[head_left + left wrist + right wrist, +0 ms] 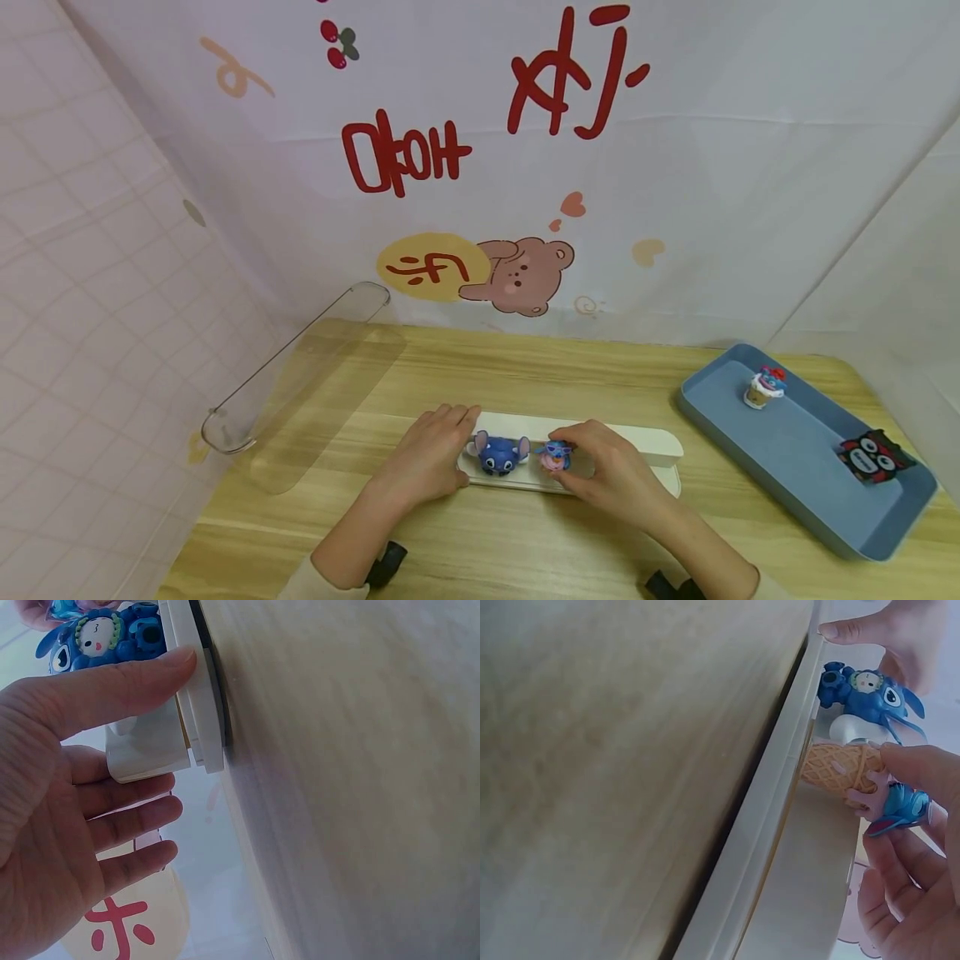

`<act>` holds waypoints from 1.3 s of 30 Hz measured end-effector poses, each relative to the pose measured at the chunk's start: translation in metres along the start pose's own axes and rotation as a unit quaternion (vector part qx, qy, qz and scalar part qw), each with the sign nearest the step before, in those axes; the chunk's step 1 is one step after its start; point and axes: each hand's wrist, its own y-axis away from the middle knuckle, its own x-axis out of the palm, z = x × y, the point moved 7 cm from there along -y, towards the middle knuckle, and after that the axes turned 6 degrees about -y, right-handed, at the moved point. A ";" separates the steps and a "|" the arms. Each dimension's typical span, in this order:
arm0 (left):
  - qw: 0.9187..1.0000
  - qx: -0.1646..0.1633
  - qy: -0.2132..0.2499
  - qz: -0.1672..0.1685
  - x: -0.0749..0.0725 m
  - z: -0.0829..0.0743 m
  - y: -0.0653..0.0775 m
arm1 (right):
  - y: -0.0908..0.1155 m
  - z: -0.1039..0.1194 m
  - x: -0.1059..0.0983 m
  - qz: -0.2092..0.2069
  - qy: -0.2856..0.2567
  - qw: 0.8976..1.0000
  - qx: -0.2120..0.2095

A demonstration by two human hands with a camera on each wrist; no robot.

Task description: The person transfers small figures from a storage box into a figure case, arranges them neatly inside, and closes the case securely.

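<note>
A long white display base (660,443) with a raised back step lies on the wooden table. At its left end my left hand (429,454) holds it, the thumb on the front edge and the fingers behind, as the left wrist view shows. Beside that hand a blue big-eared figurine (498,455) stands on the base. My right hand (611,468) pinches a second figurine, a blue character on a waffle ice cream cone (840,766), between thumb and fingers. The cone's tip points down at the base, just right of the first figurine.
A blue-grey tray (795,467) at the right holds a small cone-cup figurine (765,388) and a red-and-black owl piece (873,457). To the left stands a clear plastic cover (322,400). A printed white cloth (712,208) hangs behind the table.
</note>
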 end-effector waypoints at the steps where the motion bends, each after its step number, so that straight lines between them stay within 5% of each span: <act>1: 1.000 0.000 0.000 0.000 0.000 0.000 0.000 | 0.000 0.000 0.000 0.001 0.000 1.000 0.001; 39: 1.000 0.009 -0.002 -0.016 0.002 0.000 0.000 | -0.002 0.002 0.006 0.028 -0.003 1.000 0.006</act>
